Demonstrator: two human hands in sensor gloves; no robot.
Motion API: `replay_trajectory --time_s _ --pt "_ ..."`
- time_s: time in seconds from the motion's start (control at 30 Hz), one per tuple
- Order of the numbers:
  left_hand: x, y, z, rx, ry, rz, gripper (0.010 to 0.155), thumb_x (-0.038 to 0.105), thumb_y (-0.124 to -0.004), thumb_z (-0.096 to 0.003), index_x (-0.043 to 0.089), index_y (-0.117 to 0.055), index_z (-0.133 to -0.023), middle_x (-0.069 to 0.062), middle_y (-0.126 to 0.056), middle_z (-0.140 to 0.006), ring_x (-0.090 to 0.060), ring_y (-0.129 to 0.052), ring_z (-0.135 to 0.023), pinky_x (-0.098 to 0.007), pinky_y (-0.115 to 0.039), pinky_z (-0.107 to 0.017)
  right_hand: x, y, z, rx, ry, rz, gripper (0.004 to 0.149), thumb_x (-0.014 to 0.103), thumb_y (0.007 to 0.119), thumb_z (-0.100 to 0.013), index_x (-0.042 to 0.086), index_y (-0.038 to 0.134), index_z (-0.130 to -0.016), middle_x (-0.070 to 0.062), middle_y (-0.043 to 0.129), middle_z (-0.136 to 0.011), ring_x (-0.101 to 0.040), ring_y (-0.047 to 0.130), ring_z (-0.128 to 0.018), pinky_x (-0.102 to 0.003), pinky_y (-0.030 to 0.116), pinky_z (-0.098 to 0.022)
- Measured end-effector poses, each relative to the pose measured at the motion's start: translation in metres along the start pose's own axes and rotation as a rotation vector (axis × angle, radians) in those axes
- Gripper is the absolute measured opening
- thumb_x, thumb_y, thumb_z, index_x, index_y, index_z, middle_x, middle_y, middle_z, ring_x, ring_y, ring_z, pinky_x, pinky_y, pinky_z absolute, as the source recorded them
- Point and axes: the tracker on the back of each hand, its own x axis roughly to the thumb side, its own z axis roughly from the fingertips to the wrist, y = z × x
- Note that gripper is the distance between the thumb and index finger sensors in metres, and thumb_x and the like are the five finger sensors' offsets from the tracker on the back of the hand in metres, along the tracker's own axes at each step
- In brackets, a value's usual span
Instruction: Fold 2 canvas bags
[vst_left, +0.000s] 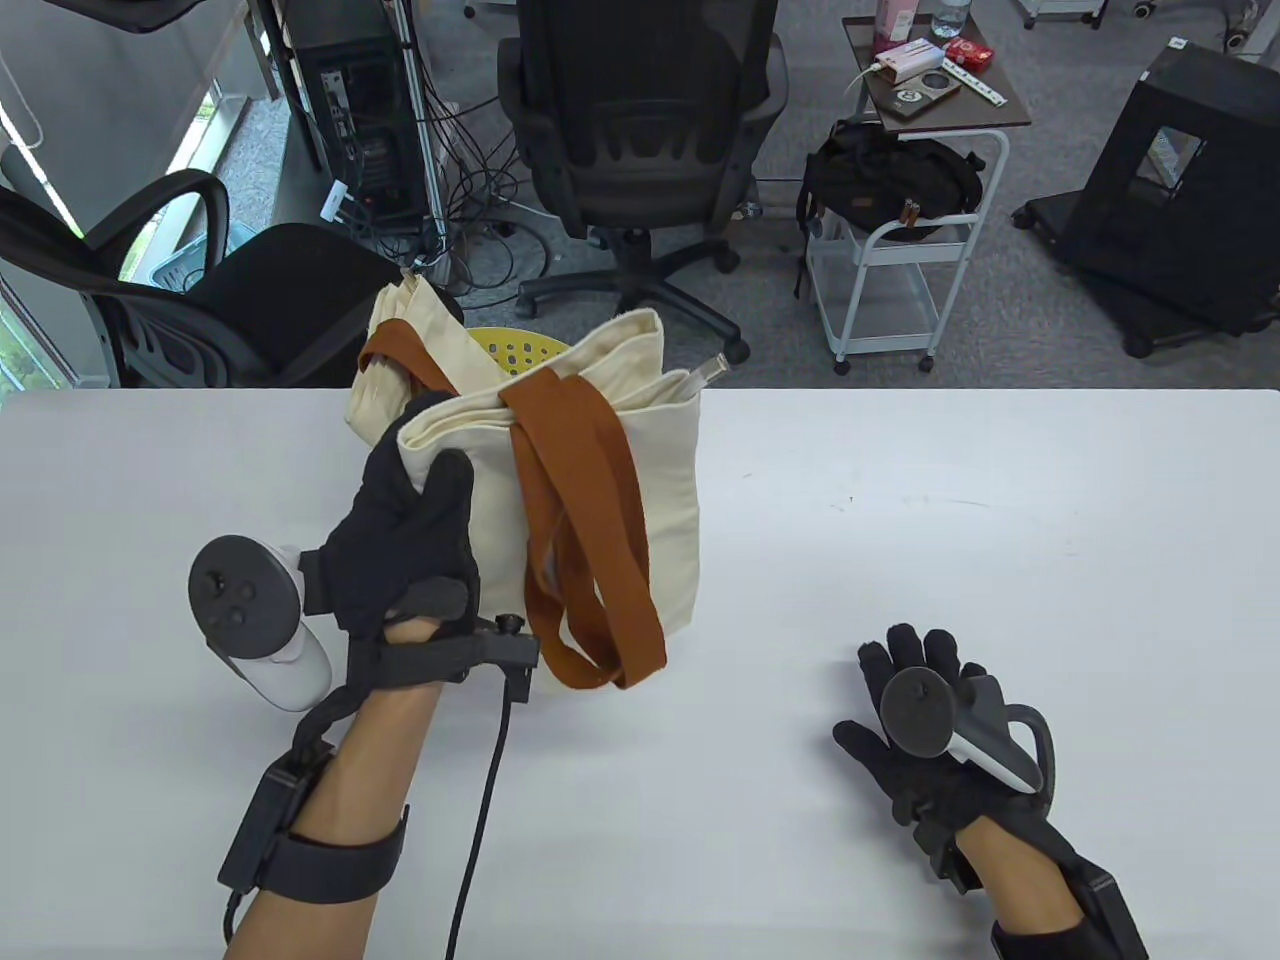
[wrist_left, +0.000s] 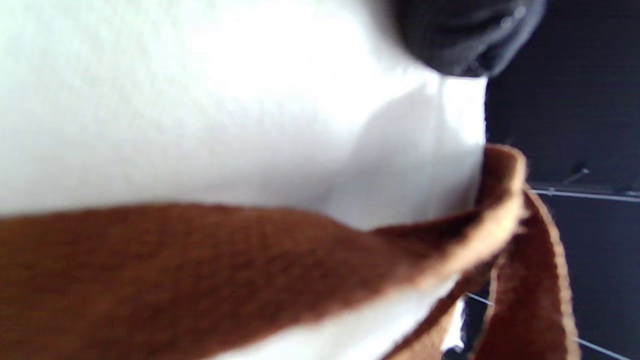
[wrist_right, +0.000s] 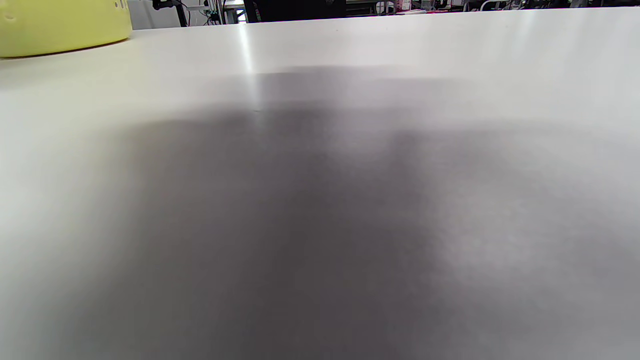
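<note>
A cream canvas bag (vst_left: 655, 480) with brown straps (vst_left: 590, 560) hangs above the white table (vst_left: 1000, 520), held up at its top left corner by my left hand (vst_left: 415, 540). The straps dangle down the bag's front. A second cream bag with a brown strap (vst_left: 395, 350) is bunched behind it at the table's far edge. In the left wrist view the cream cloth (wrist_left: 200, 110) and a brown strap (wrist_left: 200, 270) fill the frame, with a gloved fingertip (wrist_left: 465, 35) at the top. My right hand (vst_left: 925, 715) rests flat on the table at the front right, holding nothing.
A yellow perforated basket (vst_left: 515, 350) sits behind the bags at the far edge; it also shows in the right wrist view (wrist_right: 60, 25). Office chairs (vst_left: 640, 130) and a white trolley (vst_left: 900, 260) stand beyond the table.
</note>
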Motion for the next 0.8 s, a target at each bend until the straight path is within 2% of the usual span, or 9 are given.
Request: replay_trajectory --time_s 0.17,0.37,0.5,0.63,0.8 --pt "-0.053 -0.004 0.02 -0.067 0.095 0.088 0.057 0.044 -0.084 -0.0394 0.02 -0.074 -0.091 -0.004 -0.096 -0.078 -0.025 -0.111 -0.055 -0.038 -0.094 -0.039 0.001 0.002 -0.001 -0.003 -0.002 0.006 0.08 0.063 0.052 -0.041 0.028 0.021 -0.106 -0.006 0.003 -0.113 -0.039 0.001 -0.103 -0.066 0.014 -0.072" --pt "-0.109 -0.012 0.028 -0.202 0.162 0.217 0.057 0.043 -0.084 -0.0395 0.02 -0.074 -0.091 -0.004 -0.096 -0.078 -0.025 -0.111 -0.054 -0.038 -0.094 -0.039 0.004 0.0 0.0 -0.04 -0.026 -0.009 0.08 0.063 0.052 -0.041 0.028 0.021 -0.106 -0.006 0.004 -0.114 -0.039 0.002 -0.103 -0.066 0.015 -0.073" --pt "-0.13 -0.015 0.029 -0.239 0.209 0.259 0.058 0.044 -0.085 -0.0391 0.02 -0.075 -0.091 -0.004 -0.097 -0.076 -0.024 -0.112 -0.053 -0.038 -0.094 -0.038 0.004 -0.004 0.001 -0.083 -0.051 -0.071 0.08 0.062 0.052 -0.041 0.028 0.022 -0.106 -0.007 0.005 -0.114 -0.039 0.004 -0.103 -0.066 0.016 -0.073" --pt "-0.143 -0.019 0.034 -0.257 0.275 0.334 0.058 0.044 -0.085 -0.0392 0.02 -0.075 -0.091 -0.004 -0.097 -0.076 -0.024 -0.112 -0.052 -0.038 -0.094 -0.037 0.004 -0.015 0.002 -0.157 -0.107 -0.189 0.079 0.062 0.054 -0.042 0.027 0.025 -0.107 -0.008 0.01 -0.114 -0.04 0.009 -0.104 -0.067 0.021 -0.073" --pt "-0.151 -0.023 0.033 -0.275 0.301 0.358 0.058 0.044 -0.085 -0.0391 0.019 -0.075 -0.091 -0.004 -0.097 -0.075 -0.024 -0.112 -0.05 -0.037 -0.094 -0.036 0.017 -0.044 -0.005 -0.24 -0.236 -0.544 0.077 0.06 0.057 -0.045 0.025 0.03 -0.107 -0.012 0.022 -0.116 -0.044 0.027 -0.106 -0.066 0.037 -0.074"
